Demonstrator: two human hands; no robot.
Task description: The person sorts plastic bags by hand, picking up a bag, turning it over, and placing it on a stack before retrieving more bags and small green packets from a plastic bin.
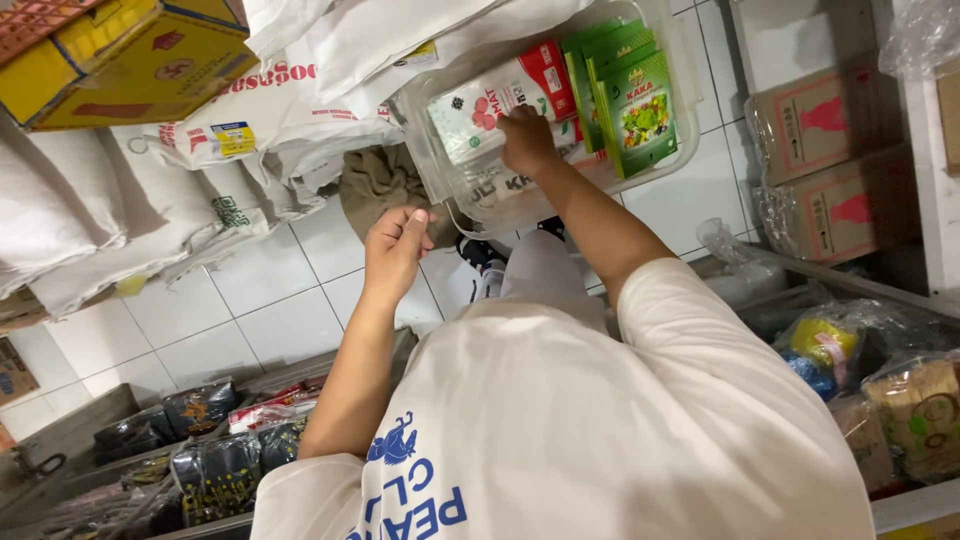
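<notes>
I hold a clear plastic bin (440,170) in front of me, above the white tiled floor. My left hand (395,248) is closed at its near left corner and seems to pinch the rim. My right hand (526,138) reaches into the bin, its fingers curled on a white and red packet (480,112). Green packets (632,105) stand in a row on the bin's right side. More white packets lie under my right wrist, partly hidden.
White sacks (120,210) and a yellow carton (120,60) are stacked at the left. A brown cloth (380,185) lies on the floor. Wrapped cartons (830,160) stand at the right. Shelves with dark packets (215,465) and bagged goods (880,390) flank my body.
</notes>
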